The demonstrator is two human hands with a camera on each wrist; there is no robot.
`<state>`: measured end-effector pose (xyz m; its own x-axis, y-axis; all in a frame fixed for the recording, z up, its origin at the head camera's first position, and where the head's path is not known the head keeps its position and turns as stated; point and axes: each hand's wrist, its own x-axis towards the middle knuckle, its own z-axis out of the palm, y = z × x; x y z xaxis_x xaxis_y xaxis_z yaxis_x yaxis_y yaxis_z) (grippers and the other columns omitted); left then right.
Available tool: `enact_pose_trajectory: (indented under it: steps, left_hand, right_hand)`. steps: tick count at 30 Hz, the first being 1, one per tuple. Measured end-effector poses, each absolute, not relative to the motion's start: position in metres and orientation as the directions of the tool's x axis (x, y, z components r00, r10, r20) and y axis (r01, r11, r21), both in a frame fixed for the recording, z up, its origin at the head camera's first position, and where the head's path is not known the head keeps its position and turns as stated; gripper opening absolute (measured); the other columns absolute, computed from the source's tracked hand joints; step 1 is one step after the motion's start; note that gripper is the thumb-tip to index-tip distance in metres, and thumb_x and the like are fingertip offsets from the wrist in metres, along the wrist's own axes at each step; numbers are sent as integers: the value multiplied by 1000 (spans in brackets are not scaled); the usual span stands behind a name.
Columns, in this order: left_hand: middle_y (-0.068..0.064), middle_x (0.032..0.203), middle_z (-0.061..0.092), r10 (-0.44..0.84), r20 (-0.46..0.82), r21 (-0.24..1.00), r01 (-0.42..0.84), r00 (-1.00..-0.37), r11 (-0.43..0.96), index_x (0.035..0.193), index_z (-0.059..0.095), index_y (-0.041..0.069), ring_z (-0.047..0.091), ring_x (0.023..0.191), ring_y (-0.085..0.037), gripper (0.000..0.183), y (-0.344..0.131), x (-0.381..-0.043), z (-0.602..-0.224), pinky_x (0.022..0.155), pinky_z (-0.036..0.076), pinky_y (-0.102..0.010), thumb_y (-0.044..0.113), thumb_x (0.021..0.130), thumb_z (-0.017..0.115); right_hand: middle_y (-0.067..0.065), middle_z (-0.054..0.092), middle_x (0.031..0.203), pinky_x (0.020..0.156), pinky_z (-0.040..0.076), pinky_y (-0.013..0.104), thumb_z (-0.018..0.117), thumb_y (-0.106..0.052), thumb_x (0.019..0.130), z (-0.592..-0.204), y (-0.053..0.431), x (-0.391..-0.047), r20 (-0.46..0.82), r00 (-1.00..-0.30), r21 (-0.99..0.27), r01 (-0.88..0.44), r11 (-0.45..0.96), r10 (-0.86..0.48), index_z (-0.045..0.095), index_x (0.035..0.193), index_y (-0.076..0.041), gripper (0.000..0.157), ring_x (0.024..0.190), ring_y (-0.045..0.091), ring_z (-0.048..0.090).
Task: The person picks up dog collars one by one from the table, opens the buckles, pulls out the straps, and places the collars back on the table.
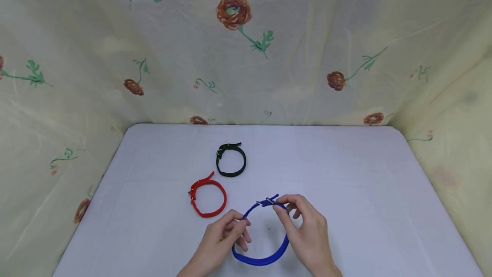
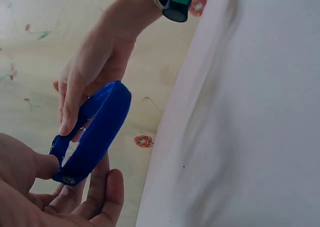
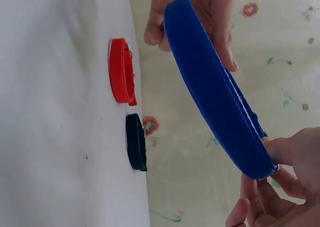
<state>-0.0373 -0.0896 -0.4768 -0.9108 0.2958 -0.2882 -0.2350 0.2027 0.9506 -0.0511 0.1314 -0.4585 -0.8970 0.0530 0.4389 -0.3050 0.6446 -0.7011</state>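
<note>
A blue buckled collar [image 1: 259,262] is held up as a loop between both hands. On its left side the left hand [image 1: 221,238] pinches the band between thumb and fingers. The right hand [image 1: 309,232] pinches it at the upper right, beside the metal buckle [image 1: 270,201]; the strap's free tip points up past the buckle. In the left wrist view, a metal eyelet [image 2: 68,180] shows on the blue band close to the left thumb. The right wrist view shows the wide outer face of the blue collar [image 3: 215,92] above the table.
A red buckled collar [image 1: 209,215] lies on the white table [image 1: 346,170], left of the hands. Farther back is a black collar [image 1: 232,175], also buckled into a loop. Flower-patterned cloth [image 1: 288,76] hangs behind and at both sides of the table.
</note>
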Motion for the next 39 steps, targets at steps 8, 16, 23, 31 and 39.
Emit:
enact_pose_trajectory:
  steps: [8,16,23,31,39]
  left_hand:
    - [-5,102,81,313,-313,942,-251,-897,222,126,64,13,77,83,-18,39,-89,-37,-478,82,58,-22,48,111,56]
    - [-6,107,81,341,-281,950,-209,-897,232,129,62,13,77,83,-15,40,-87,-42,-476,85,57,-22,49,111,55]
    - [-5,106,80,346,-237,954,-151,-908,258,126,62,16,77,82,-13,35,-84,-46,-473,82,57,-25,47,113,54]
    - [-10,107,80,348,-215,964,-140,-913,227,125,61,11,77,82,-12,34,-85,-45,-472,83,57,-21,42,113,55]
    - [-9,107,80,349,-235,964,-172,-907,203,125,59,9,77,82,-15,35,-87,-43,-474,84,58,-20,41,114,53]
  right_hand:
    - [-10,77,95,70,53,24,88,-12,91,-457,132,-50,392,-919,-711,-285,642,26,74,108,-19,23,81,0,62]
    - [-13,77,99,71,55,25,87,-11,91,-458,129,-48,401,-915,-700,-341,627,-49,73,108,-21,25,85,-1,63]
    - [-15,76,101,72,56,26,87,-11,91,-461,127,-45,440,-889,-680,-424,599,-130,72,108,-21,25,87,-1,64]
    - [-13,76,101,72,57,26,87,-12,91,-461,126,-45,423,-897,-677,-408,613,-129,72,109,-22,25,87,-1,64]
    - [-13,76,100,71,53,23,87,-10,91,-459,128,-46,438,-896,-683,-384,622,-72,72,109,-22,27,85,-1,62]
